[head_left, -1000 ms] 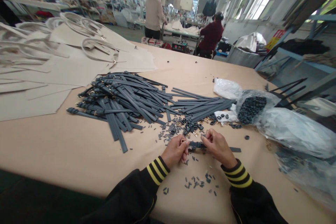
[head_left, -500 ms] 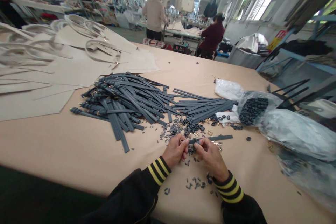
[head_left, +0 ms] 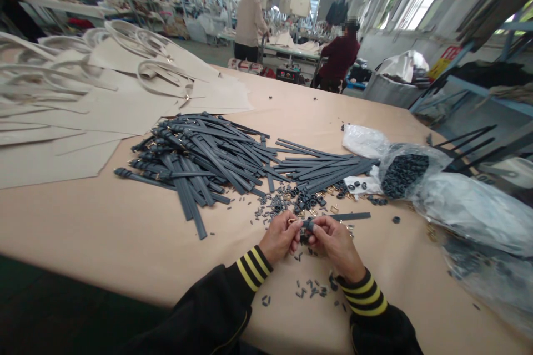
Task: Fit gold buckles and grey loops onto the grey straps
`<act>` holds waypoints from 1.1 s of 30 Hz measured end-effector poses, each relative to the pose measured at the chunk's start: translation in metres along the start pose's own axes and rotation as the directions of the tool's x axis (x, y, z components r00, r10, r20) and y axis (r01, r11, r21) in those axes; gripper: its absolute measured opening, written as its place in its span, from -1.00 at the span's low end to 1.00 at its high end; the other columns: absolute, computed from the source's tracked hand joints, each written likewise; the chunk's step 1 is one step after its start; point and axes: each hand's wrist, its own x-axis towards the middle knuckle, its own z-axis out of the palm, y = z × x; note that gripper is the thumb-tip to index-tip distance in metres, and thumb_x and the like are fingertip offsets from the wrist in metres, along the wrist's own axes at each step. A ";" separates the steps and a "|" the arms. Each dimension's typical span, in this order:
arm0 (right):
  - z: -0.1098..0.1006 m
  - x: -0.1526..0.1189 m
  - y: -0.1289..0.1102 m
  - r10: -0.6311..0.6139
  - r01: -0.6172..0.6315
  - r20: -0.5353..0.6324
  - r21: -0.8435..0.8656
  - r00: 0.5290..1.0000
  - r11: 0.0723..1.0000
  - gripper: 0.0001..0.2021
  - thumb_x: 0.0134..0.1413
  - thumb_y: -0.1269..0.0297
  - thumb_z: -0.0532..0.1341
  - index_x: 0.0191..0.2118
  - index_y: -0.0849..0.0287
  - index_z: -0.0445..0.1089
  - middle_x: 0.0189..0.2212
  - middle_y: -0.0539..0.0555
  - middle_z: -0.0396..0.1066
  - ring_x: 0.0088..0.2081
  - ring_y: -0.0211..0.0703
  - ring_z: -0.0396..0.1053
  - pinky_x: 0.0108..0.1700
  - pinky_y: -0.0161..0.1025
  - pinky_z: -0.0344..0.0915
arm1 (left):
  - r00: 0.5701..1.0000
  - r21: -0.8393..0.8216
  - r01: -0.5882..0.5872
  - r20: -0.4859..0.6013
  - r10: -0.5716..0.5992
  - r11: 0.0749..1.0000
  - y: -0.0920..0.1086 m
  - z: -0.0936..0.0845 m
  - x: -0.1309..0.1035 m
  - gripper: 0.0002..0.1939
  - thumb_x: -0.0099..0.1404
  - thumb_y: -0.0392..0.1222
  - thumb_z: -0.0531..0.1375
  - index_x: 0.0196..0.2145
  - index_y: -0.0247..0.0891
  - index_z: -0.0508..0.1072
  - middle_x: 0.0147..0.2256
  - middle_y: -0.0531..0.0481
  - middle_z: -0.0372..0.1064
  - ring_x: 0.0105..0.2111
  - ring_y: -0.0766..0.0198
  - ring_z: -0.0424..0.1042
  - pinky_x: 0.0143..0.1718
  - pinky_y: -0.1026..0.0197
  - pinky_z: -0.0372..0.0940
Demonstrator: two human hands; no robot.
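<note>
A dark grey strap (head_left: 352, 216) runs through both of my hands and sticks out to the right. My left hand (head_left: 283, 237) pinches its buckle end, where a bit of gold metal shows between the fingers. Close beside it, my right hand (head_left: 335, 244) is closed around the strap, at or near a dark loop; the fingers partly hide it. Just beyond the hands lie small grey pieces (head_left: 275, 202), dark loops and gold buckles (head_left: 334, 209). More small grey pieces (head_left: 312, 289) are scattered below my hands.
A heap of buckled straps (head_left: 204, 150) lies left of centre, plain straps (head_left: 328, 169) to its right. Clear bags (head_left: 470, 205) and a bag of dark loops (head_left: 403, 172) stand at right. Beige panels with handles (head_left: 104, 100) cover the far left. Two people work beyond the table (head_left: 187, 266).
My right hand has shifted slightly along the strap, and less of the strap shows between my hands. My left hand keeps its pinch. The whole view has moved a little.
</note>
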 end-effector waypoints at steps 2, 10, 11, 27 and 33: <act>0.000 0.000 0.000 0.024 -0.025 0.029 0.046 0.999 0.999 -0.68 -0.18 0.07 0.25 -0.39 0.23 0.28 -0.56 0.01 0.40 -0.61 -0.31 0.32 -0.58 -0.41 0.26 | 1.000 0.000 0.000 0.028 0.000 1.000 0.000 -0.001 0.000 -0.75 0.12 -0.04 0.08 -0.47 -0.26 0.13 -0.73 0.24 0.16 -0.83 0.52 0.11 -0.84 0.48 0.06; -0.003 -0.005 -0.005 0.047 -0.048 0.065 0.020 0.997 0.999 -0.68 -0.15 0.07 0.24 -0.38 0.26 0.34 -0.61 -0.01 0.39 -0.68 -0.38 0.26 -0.65 -0.44 0.21 | 0.996 0.093 -0.043 0.086 0.035 0.995 -0.008 -0.004 0.000 -0.75 0.14 -0.02 0.07 -0.46 -0.26 0.14 -0.73 0.23 0.15 -0.82 0.49 0.13 -0.84 0.46 0.03; -0.003 -0.006 -0.006 0.030 -0.029 0.061 -0.018 0.998 0.999 -0.68 -0.13 0.06 0.22 -0.37 0.26 0.36 -0.59 0.02 0.40 -0.66 -0.36 0.29 -0.63 -0.43 0.24 | 0.998 0.108 -0.043 0.060 0.036 0.993 -0.009 -0.004 0.000 -0.75 0.14 -0.02 0.07 -0.46 -0.26 0.14 -0.73 0.23 0.15 -0.81 0.48 0.13 -0.84 0.46 0.02; 0.000 -0.001 -0.003 0.002 0.004 0.092 -0.059 0.996 0.998 -0.72 -0.10 0.10 0.21 -0.35 0.24 0.38 -0.57 0.02 0.41 -0.52 -0.25 0.36 -0.49 -0.37 0.30 | 1.000 0.123 -0.015 -0.018 0.017 0.992 -0.001 -0.002 0.000 -0.80 0.11 -0.12 0.10 -0.52 -0.33 0.27 -0.70 0.13 0.26 -0.79 0.51 0.15 -0.79 0.48 0.04; 0.003 0.002 -0.006 -0.094 0.101 0.053 -0.140 0.994 0.985 -0.75 -0.09 0.11 0.20 -0.37 0.20 0.32 -0.52 0.02 0.38 -0.49 -0.22 0.33 -0.44 -0.30 0.31 | 0.999 0.093 -0.048 -0.016 0.049 0.994 0.000 -0.002 0.000 -0.72 0.17 -0.08 0.04 -0.54 -0.35 0.33 -0.72 0.12 0.24 -0.80 0.53 0.10 -0.78 0.46 0.00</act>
